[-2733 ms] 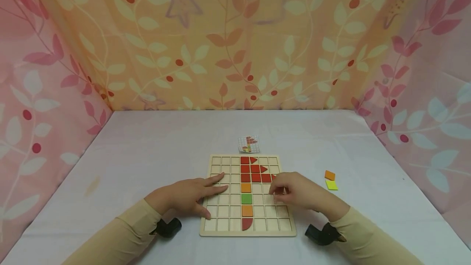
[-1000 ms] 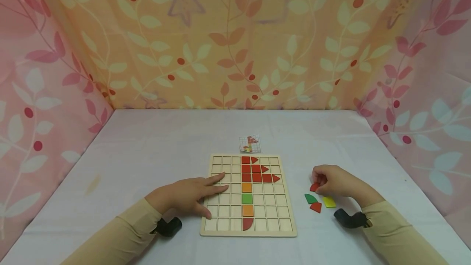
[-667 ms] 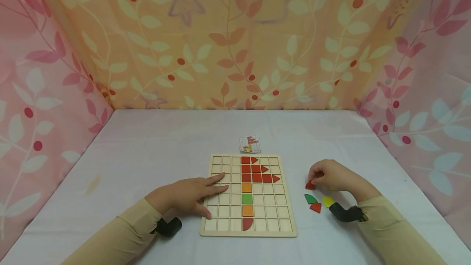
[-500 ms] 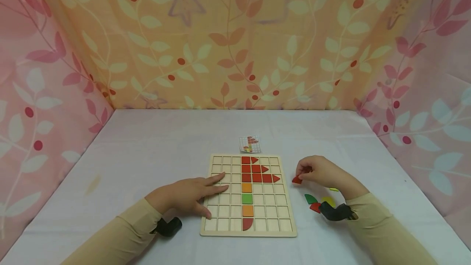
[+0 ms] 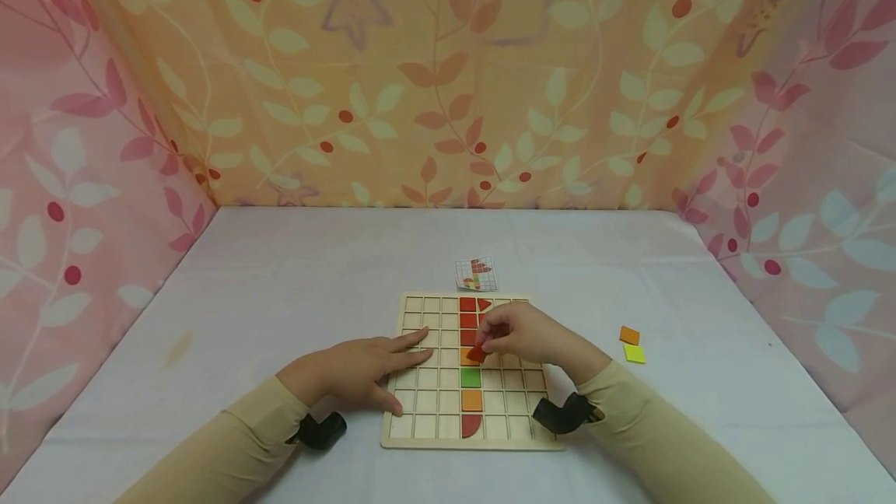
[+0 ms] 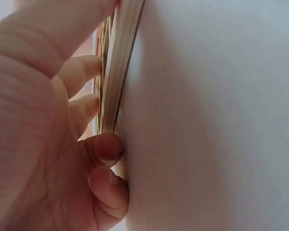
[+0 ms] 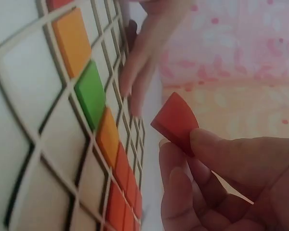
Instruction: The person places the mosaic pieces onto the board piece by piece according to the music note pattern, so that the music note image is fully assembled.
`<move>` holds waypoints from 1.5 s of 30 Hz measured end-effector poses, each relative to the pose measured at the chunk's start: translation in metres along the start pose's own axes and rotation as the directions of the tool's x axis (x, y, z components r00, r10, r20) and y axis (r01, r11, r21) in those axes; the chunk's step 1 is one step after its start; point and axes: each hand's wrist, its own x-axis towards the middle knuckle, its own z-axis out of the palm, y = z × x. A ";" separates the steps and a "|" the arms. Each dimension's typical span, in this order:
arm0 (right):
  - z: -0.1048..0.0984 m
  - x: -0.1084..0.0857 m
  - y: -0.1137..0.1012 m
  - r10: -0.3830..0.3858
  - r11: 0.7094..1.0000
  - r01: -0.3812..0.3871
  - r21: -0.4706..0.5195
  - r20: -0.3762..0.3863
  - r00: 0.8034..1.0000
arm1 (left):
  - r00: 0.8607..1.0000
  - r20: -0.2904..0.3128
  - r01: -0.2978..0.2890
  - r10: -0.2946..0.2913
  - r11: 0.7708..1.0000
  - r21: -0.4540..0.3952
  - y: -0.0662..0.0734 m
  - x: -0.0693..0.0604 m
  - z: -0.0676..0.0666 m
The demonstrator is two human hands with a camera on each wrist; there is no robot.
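Observation:
My right hand (image 5: 528, 333) pinches a red quarter-circle tile (image 7: 177, 120) between thumb and fingers. In the head view this tile hangs over the middle column of the wooden grid board (image 5: 483, 446), in front of an orange square there. Below it sit a green square tile (image 5: 470, 378), another orange square tile (image 5: 472, 400) and a dark red quarter-circle (image 5: 471, 426). Red squares and triangles fill cells at the top, partly hidden by the right hand. My left hand (image 5: 350, 370) rests on the board's left side with fingers spread; its thumb lies at the edge.
A small pattern card (image 5: 476, 274) lies just beyond the board. To the right are an orange tile (image 5: 629, 335) and a yellow tile (image 5: 634, 354). My right sleeve (image 5: 651, 418) covers part of the white table nearby. Patterned cloth (image 5: 448, 99) stands behind.
The right hand has carried the red quarter-circle leftward from the loose tiles to above the board. The forearm now hides the green and red loose tiles. The left hand stays put.

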 end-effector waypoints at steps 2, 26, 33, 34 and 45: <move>0.007 0.007 -0.003 -0.011 1.000 0.012 -0.020 0.020 1.000 | 1.000 -0.001 -0.005 0.005 1.000 0.003 0.000 0.000 0.000; 0.047 0.047 -0.029 -0.016 0.992 0.035 -0.122 0.152 0.988 | 0.999 0.021 0.030 -0.030 0.999 0.020 -0.001 0.000 -0.001; 0.048 0.048 -0.029 -0.026 0.990 0.046 -0.132 0.151 0.988 | 1.000 0.013 0.019 -0.019 1.000 0.015 -0.001 0.001 -0.001; 0.048 0.048 -0.029 -0.026 0.989 0.047 -0.138 0.152 0.988 | 1.000 0.011 0.020 -0.020 1.000 0.009 -0.001 0.001 -0.001; 0.053 0.049 -0.026 -0.022 0.978 0.057 -0.200 0.170 0.985 | 1.000 -0.007 0.007 -0.007 1.000 -0.009 -0.002 0.000 0.000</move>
